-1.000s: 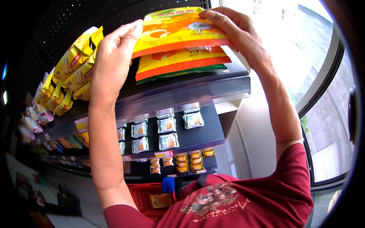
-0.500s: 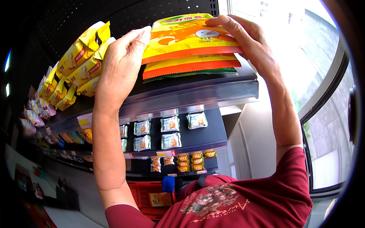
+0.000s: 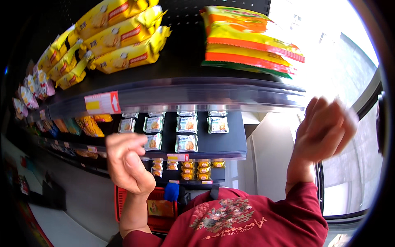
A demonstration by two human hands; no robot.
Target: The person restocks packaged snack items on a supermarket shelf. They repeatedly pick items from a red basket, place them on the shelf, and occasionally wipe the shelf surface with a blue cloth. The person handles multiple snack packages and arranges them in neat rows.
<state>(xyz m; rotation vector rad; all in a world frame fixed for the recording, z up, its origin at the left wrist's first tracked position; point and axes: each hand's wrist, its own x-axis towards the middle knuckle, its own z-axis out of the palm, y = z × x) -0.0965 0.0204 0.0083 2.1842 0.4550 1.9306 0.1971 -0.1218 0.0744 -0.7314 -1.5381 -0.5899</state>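
A stack of yellow and orange snack bags [image 3: 247, 41], with a green-edged bag at the bottom, lies at the right end of the top shelf. Both hands are apart from it. My left hand [image 3: 131, 164] hangs in front of the lower shelf, nearest to small white-and-green packets [image 3: 186, 124]. Its fingers are half bent with the thumb apart, and nothing is in them. Right of the top shelf's end is my right hand [image 3: 325, 129], smeared by motion. Its fingers look bent, but I cannot make out how far they close; no item shows in it.
Yellow biscuit packs [image 3: 123, 39] are stacked left on the top shelf [image 3: 185, 74], behind a clear front strip with a price tag [image 3: 102, 103]. Small yellow packets [image 3: 188, 171] sit on the bottom shelf. A red basket [image 3: 120, 201] is below. A window [image 3: 349, 164] borders the right.
Both hands have let go of the snack bags and dropped away from the top shelf, the right one also moving outward to the right. The stack now appears farther right in view.
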